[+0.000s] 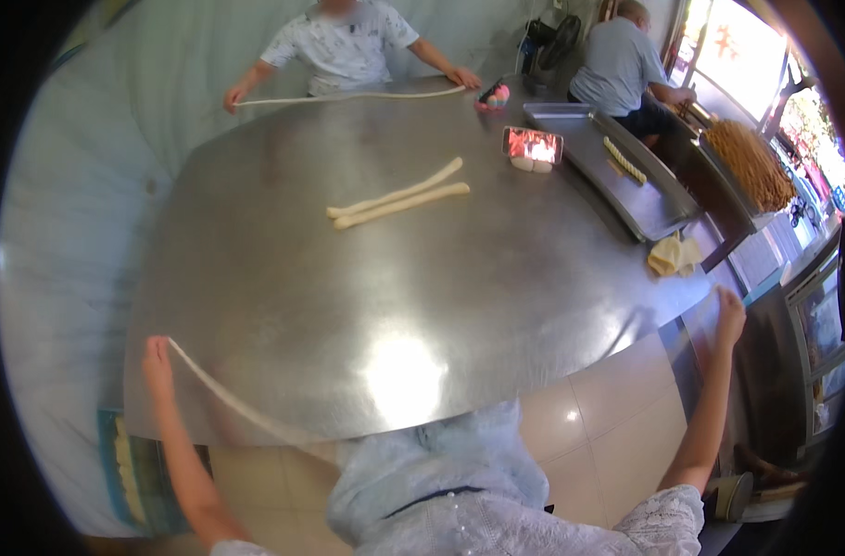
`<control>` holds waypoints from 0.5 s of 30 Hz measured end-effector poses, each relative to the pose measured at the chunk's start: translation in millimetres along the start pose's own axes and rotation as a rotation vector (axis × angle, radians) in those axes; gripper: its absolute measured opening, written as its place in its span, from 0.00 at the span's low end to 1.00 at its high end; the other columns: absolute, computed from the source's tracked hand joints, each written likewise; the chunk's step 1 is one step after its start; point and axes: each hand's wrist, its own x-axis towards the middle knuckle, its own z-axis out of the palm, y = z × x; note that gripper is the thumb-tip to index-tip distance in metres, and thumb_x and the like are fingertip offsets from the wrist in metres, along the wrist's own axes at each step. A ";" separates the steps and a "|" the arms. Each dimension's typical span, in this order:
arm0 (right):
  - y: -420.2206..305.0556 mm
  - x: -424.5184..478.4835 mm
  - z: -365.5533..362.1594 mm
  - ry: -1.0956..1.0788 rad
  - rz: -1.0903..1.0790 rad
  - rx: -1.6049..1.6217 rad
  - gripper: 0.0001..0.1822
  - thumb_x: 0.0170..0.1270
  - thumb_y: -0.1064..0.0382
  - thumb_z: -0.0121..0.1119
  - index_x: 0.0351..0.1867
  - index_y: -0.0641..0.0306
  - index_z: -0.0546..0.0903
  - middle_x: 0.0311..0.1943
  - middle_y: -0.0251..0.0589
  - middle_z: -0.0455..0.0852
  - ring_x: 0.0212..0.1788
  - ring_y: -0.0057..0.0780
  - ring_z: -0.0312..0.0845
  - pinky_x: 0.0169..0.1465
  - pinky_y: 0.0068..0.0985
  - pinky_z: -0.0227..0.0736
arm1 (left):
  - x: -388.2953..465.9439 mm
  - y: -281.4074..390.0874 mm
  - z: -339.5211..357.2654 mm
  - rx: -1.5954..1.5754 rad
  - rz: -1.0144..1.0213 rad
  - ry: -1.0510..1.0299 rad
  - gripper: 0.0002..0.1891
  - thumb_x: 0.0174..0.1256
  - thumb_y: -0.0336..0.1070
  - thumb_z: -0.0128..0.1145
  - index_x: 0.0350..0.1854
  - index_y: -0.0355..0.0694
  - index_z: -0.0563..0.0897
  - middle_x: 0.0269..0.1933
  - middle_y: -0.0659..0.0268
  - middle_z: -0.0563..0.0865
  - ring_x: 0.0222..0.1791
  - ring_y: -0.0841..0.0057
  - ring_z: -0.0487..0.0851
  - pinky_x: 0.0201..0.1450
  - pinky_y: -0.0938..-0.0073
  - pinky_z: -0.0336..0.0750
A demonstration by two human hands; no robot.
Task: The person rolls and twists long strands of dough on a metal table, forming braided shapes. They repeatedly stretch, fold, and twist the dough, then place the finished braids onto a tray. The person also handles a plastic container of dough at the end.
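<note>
My left hand (158,361) is raised over the left front part of the metal table (269,278), its fingers closed on one end of a long thin dough strand (238,410). The strand sags in a blurred curve past the table's front edge towards my clothing, where it fades from sight. Far to the right, my right hand (730,316) is held up beside the table's right corner with its fingers closed; a faint pale line runs at its fingertips, too blurred to name surely. Two thicker dough ropes (398,205) lie side by side mid-table.
Across the table a person holds another dough strand (353,96) by both ends. At right are a propped phone (532,146), a metal tray (645,201) with a twisted dough piece (624,160), a yellowish cloth (674,256) and a heaped tray of brown food (749,163). Another person sits beyond.
</note>
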 end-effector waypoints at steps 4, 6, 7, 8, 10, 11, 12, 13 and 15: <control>-17.7 -48.9 50.4 0.182 -0.074 0.339 0.18 0.77 0.57 0.57 0.52 0.72 0.84 0.39 0.37 0.85 0.41 0.24 0.74 0.48 0.28 0.71 | -44.2 61.5 46.3 -0.307 0.013 0.180 0.12 0.77 0.37 0.53 0.52 0.36 0.82 0.44 0.56 0.86 0.46 0.64 0.84 0.50 0.65 0.77; -79.6 -139.9 86.2 -0.083 -0.145 0.001 0.20 0.75 0.58 0.56 0.59 0.71 0.78 0.51 0.43 0.79 0.53 0.34 0.70 0.56 0.36 0.66 | -98.4 151.0 74.8 -0.116 0.212 -0.096 0.11 0.76 0.34 0.53 0.52 0.35 0.82 0.54 0.53 0.85 0.55 0.61 0.84 0.58 0.63 0.76; -115.7 -191.3 102.2 -0.268 -0.289 -0.159 0.22 0.75 0.58 0.56 0.63 0.71 0.74 0.56 0.46 0.76 0.59 0.38 0.67 0.61 0.40 0.64 | -119.6 175.6 87.0 -0.043 0.437 -0.097 0.10 0.75 0.33 0.54 0.50 0.35 0.83 0.61 0.51 0.84 0.61 0.58 0.83 0.64 0.60 0.75; -142.0 -236.6 114.5 -0.371 -0.493 -0.238 0.25 0.74 0.59 0.56 0.66 0.71 0.71 0.62 0.50 0.73 0.65 0.43 0.65 0.65 0.44 0.62 | -135.4 209.4 90.9 -0.006 0.519 -0.077 0.10 0.74 0.36 0.56 0.44 0.35 0.84 0.63 0.50 0.83 0.61 0.54 0.81 0.64 0.58 0.74; -174.6 -293.0 133.4 -0.405 -0.832 -0.233 0.31 0.72 0.60 0.55 0.74 0.71 0.65 0.74 0.56 0.67 0.76 0.53 0.61 0.74 0.52 0.58 | -137.0 240.2 91.2 -0.058 0.466 -0.129 0.09 0.74 0.35 0.55 0.45 0.34 0.83 0.61 0.50 0.84 0.61 0.54 0.80 0.65 0.59 0.73; -186.2 -279.5 143.4 -0.403 -0.735 -0.237 0.33 0.73 0.57 0.55 0.73 0.73 0.65 0.75 0.58 0.65 0.77 0.55 0.58 0.75 0.55 0.54 | -133.1 246.1 91.5 -0.079 0.433 -0.152 0.09 0.74 0.35 0.55 0.46 0.34 0.83 0.59 0.50 0.84 0.61 0.53 0.80 0.65 0.60 0.72; -197.7 -266.0 153.0 -0.398 -0.636 -0.240 0.34 0.74 0.53 0.55 0.73 0.75 0.64 0.75 0.60 0.63 0.78 0.56 0.55 0.76 0.59 0.49 | -119.2 246.5 92.2 -0.064 0.366 -0.230 0.10 0.74 0.35 0.54 0.48 0.34 0.81 0.59 0.51 0.84 0.61 0.53 0.79 0.65 0.60 0.72; -188.4 -230.9 174.5 -0.332 -0.514 -0.282 0.35 0.74 0.50 0.55 0.72 0.77 0.64 0.75 0.62 0.63 0.78 0.58 0.56 0.75 0.62 0.47 | -98.3 246.1 97.7 -0.063 0.309 -0.317 0.10 0.75 0.35 0.54 0.50 0.34 0.80 0.60 0.51 0.83 0.62 0.53 0.78 0.65 0.59 0.72; -178.7 -163.0 203.7 -0.128 -0.200 -0.320 0.39 0.74 0.43 0.54 0.72 0.76 0.65 0.74 0.63 0.64 0.77 0.56 0.58 0.75 0.62 0.47 | -75.9 233.6 108.9 -0.017 0.281 -0.283 0.12 0.74 0.34 0.52 0.54 0.34 0.78 0.59 0.51 0.82 0.61 0.52 0.77 0.65 0.58 0.71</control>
